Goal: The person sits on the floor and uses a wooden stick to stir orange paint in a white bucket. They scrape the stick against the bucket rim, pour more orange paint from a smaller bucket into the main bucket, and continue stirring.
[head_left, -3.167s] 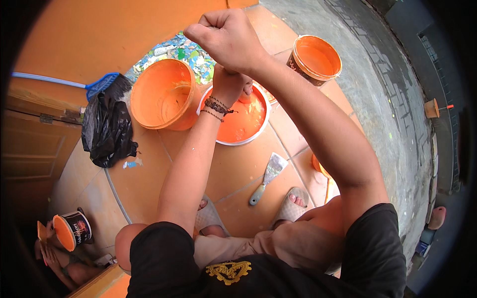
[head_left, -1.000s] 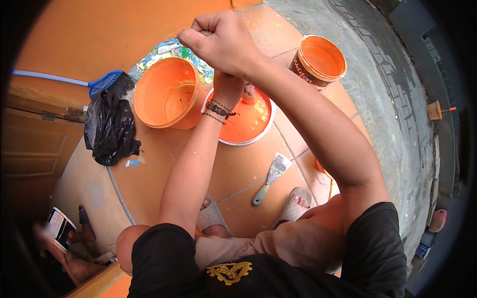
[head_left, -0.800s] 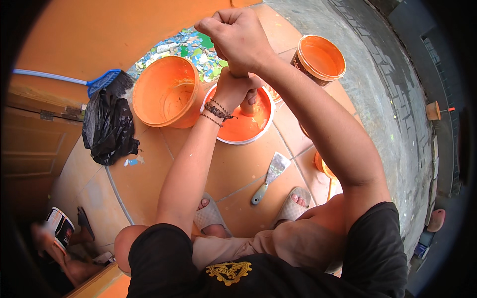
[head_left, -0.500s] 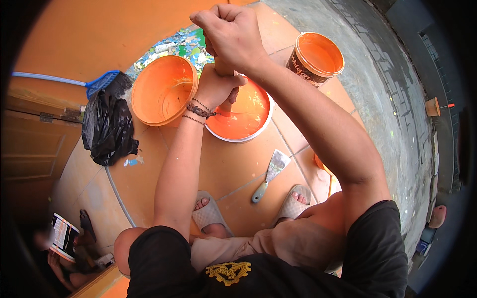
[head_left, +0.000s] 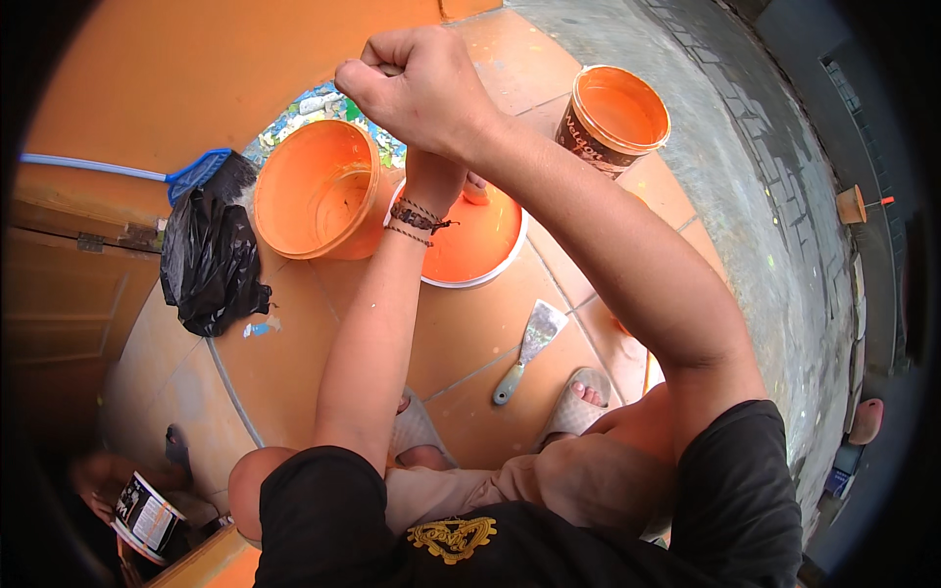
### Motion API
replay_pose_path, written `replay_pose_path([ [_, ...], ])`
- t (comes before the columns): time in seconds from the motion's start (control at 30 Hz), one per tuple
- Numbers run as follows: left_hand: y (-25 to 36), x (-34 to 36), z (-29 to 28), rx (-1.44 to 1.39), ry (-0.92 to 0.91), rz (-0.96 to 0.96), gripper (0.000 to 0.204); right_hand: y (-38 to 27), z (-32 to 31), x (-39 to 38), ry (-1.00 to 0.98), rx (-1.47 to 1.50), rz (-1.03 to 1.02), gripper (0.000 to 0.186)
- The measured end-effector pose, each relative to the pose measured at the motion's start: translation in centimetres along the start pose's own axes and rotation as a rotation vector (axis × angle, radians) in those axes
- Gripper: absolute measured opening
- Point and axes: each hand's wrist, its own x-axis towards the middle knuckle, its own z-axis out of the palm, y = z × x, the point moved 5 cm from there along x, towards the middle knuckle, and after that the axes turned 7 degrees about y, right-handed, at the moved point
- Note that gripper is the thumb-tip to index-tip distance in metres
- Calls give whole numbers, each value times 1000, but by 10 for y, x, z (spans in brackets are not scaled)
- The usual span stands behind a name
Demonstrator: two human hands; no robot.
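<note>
My right hand (head_left: 421,93) is closed in a fist around the top of a stirring stick (head_left: 475,192), most of which my hands hide. Just below it, my left hand (head_left: 437,178) is wrapped round the same stick, largely covered by my right wrist. The orange-coated lower part of the stick stands tilted in a white-rimmed bucket of orange paint (head_left: 470,253). Braided bracelets (head_left: 417,218) circle my left wrist. Beside this bucket on the left leans an orange-stained, wide-mouthed bucket (head_left: 312,186) with paint residue inside.
A dark-labelled paint bucket (head_left: 619,116) stands at the far right. A putty knife (head_left: 530,351) lies on the tiles between my sandals. On the left are a black plastic bag (head_left: 211,260) and a blue broom (head_left: 201,174). At lower left, another person holds a labelled bucket (head_left: 147,516).
My right fist has swung left and slightly down, while the stick's lower end has shifted right in the paint. The other person's bucket has moved and tilted.
</note>
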Motion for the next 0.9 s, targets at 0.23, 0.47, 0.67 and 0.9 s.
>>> replay_pose_path([
  [0.23,0,-23,9,-415,-57,-544,17,24,-21,-5,4,72,238,31],
  [0.47,7,-30,-6,-269,-140,-600,21,40,-20,-12,107,317,355,26],
  [0.67,16,-14,-23,-61,-78,-427,20,19,-26,-5,192,387,182,27],
  [0.9,23,7,-16,-60,-9,-148,25,-3,-26,4,105,224,7,30],
])
